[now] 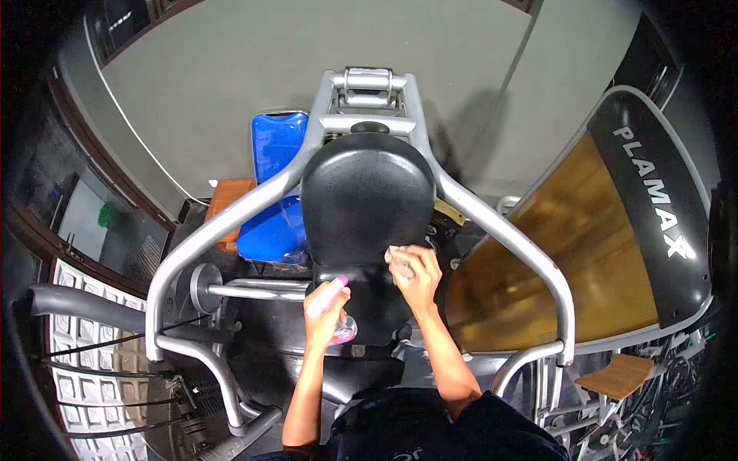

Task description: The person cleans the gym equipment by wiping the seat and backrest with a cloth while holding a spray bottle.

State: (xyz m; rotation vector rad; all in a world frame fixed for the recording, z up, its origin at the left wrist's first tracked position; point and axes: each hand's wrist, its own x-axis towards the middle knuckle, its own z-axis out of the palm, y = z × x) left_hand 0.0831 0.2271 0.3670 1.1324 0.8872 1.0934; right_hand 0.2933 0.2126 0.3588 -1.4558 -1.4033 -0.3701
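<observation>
A spray bottle (343,332) with a pink and white top is in my left hand (321,313), its fingers wrapped round the neck. My right hand (417,278) is closed on a crumpled light cloth (399,260), beside the right edge of the machine's padding. Just beyond both hands stands the black padded backrest (367,201), upright, with light glinting on its surface. Below it, the dark seat is partly hidden by my hands and the bottle.
Silver frame bars (219,224) curve around both sides of the backrest. Behind at the left is a blue chair (277,230) near an orange-brown stool (228,197). A large PLAMAX panel (569,253) stands at the right. A grey wall (307,54) lies behind.
</observation>
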